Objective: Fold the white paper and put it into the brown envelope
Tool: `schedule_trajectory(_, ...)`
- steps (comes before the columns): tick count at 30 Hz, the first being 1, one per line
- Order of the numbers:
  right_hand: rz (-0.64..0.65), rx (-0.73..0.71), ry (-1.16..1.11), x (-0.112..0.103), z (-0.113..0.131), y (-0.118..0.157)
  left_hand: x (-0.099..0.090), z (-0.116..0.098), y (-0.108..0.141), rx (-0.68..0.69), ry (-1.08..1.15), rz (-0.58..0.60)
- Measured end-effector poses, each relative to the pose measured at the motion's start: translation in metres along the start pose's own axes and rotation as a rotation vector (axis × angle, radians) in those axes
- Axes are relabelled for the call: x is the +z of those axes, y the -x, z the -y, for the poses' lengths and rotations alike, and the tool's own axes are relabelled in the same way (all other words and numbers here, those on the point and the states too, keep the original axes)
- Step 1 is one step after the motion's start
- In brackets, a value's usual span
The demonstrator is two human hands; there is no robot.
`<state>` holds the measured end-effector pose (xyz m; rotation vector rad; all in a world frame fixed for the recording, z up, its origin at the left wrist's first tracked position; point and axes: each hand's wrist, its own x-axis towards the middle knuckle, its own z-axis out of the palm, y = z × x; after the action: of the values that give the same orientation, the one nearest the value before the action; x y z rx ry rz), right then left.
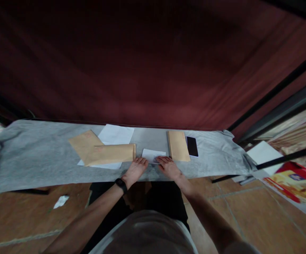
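Observation:
A small folded white paper point(153, 154) lies on the grey cloth straight in front of me. My left hand point(137, 168) is at its lower left corner, fingers bent and pressed together on the edge; the fingertips are hard to make out. Over the paper's right end, my right hand point(169, 168) lies flat with its fingers stretched out. Just left of the paper is a brown envelope point(113, 154), partly over another brown envelope point(82, 143). A stack of brown envelopes point(179, 145) lies beyond my right hand.
White sheets point(118, 133) lie under and behind the left envelopes. A dark-screened phone point(192, 146) rests right of the stack. Grey cloth point(36, 155) covers the narrow table, backed by a dark red curtain point(153, 70). A red and yellow box point(298, 183) stands at right.

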<state>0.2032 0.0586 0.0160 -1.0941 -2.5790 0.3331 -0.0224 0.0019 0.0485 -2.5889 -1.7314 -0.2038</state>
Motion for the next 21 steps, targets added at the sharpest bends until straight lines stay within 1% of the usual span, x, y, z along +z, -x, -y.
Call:
schedule_trajectory(1,-0.035,0.036,-0.082,-0.004,-0.002,0.000,-0.004,0.003,0.000,-0.042,0.081,-0.066)
schedule_trajectory(3,-0.122,0.125,-0.222,-0.013,-0.007,-0.002,-0.011,0.009,-0.002,-0.155,0.329,-0.210)
schedule_trajectory(5,-0.207,0.203,-0.319,-0.019,-0.011,-0.007,-0.016,0.015,-0.006,-0.293,0.677,-0.337)
schedule_trajectory(6,-0.252,0.239,-0.364,-0.021,-0.013,-0.010,-0.017,0.017,-0.007,-0.366,0.864,-0.383)
schedule_trajectory(7,-0.296,0.273,-0.408,-0.021,-0.014,-0.014,-0.016,0.017,-0.008,-0.442,1.040,-0.414)
schedule_trajectory(9,-0.380,0.351,-0.484,-0.018,-0.014,-0.021,-0.010,0.015,-0.008,-0.597,1.321,-0.429)
schedule_trajectory(11,-0.416,0.413,-0.477,-0.010,-0.012,-0.027,0.002,0.011,-0.005,-0.728,1.463,-0.398)
schedule_trajectory(13,-0.409,0.449,-0.424,0.001,-0.008,-0.030,0.017,0.006,0.000,-0.788,1.469,-0.365)
schedule_trajectory(16,-0.389,0.492,-0.341,0.016,-0.003,-0.027,0.034,0.003,0.003,-0.810,1.343,-0.329)
schedule_trajectory(18,-0.375,0.507,-0.284,0.023,0.001,-0.023,0.040,0.003,0.002,-0.812,1.224,-0.295)
schedule_trajectory(21,-0.363,0.502,-0.197,0.026,0.007,-0.017,0.043,0.002,-0.001,-0.763,0.984,-0.279)
